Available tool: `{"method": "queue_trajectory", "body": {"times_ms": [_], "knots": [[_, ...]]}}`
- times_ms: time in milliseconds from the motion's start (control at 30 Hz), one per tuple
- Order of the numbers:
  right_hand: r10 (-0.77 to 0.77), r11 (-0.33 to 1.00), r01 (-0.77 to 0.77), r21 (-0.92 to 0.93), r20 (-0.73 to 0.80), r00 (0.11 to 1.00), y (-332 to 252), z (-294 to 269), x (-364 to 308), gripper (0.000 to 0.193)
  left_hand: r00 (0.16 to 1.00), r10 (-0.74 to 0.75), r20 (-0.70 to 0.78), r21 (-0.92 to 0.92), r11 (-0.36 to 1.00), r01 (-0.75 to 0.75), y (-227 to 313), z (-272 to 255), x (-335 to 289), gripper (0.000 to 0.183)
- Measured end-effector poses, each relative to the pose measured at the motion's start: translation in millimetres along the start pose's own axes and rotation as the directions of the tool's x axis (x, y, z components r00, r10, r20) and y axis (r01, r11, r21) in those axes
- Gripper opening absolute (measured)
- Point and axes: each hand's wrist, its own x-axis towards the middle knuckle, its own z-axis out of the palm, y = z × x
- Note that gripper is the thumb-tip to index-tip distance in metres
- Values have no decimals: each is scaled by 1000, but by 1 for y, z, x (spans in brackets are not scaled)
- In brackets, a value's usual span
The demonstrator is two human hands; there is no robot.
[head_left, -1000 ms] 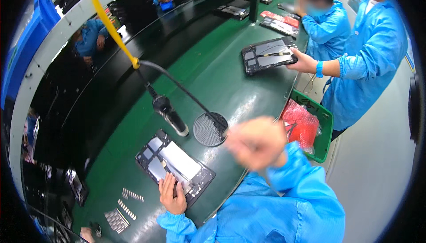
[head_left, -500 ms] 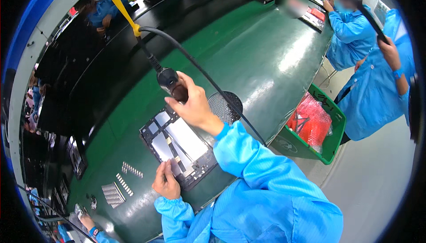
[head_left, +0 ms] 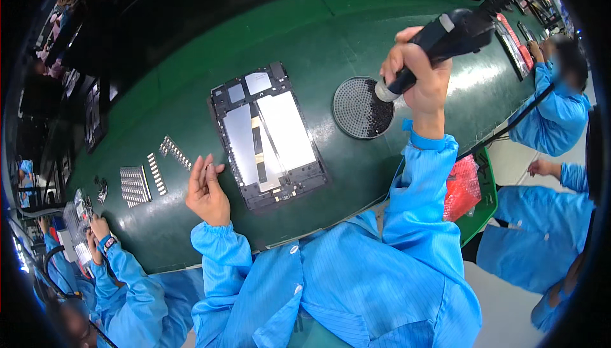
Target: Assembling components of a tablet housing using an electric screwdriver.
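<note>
My right hand (head_left: 423, 84) is closed around a black electric screwdriver (head_left: 439, 39) hanging on a cable. The driver's pale tip end is over a round perforated dish (head_left: 347, 109), whose right part holds many tiny black screws (head_left: 380, 114). To the left, an opened tablet (head_left: 270, 141) lies flat on the green bench, its silver inner plates, battery area and ribbon cable exposed. Beside the tablet's lower left edge is my left hand (head_left: 209, 192), raised with fingers loosely bent and thumb apart, and nothing visible in it.
Strips of small metal parts (head_left: 156, 173) and a sheet of them (head_left: 133, 186) lie left on the green bench (head_left: 305, 36). A green crate (head_left: 487, 201) with red bubble wrap (head_left: 461, 189) stands below the bench's right edge. Co-workers in blue coats sit or stand at both sides.
My right hand has moved with the screwdriver from above the tablet to the screw dish on the right. My left hand has moved off the tablet's edge. The view has turned.
</note>
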Motion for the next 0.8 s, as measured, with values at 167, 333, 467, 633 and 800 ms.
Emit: {"method": "queue_trajectory", "body": {"times_ms": [167,333,467,633,800], "knots": [[80,961,-125,248,181,980,7,-7,-1,93,993,118,-11,71,991,-116,9,27,1,24],[87,936,-133,327,152,985,4,16,1,90,989,108,102,33,993,-112,9,51,-6,22],[178,959,-211,189,176,968,-9,38,7,83,964,210,164,184,953,-239,12,52,-5,17],[176,979,-177,103,16,984,-2,54,4,74,950,229,213,177,947,-268,14,50,-5,15],[73,949,-58,309,-37,997,7,51,-1,70,946,226,231,146,954,-263,12,48,-8,15]]}}
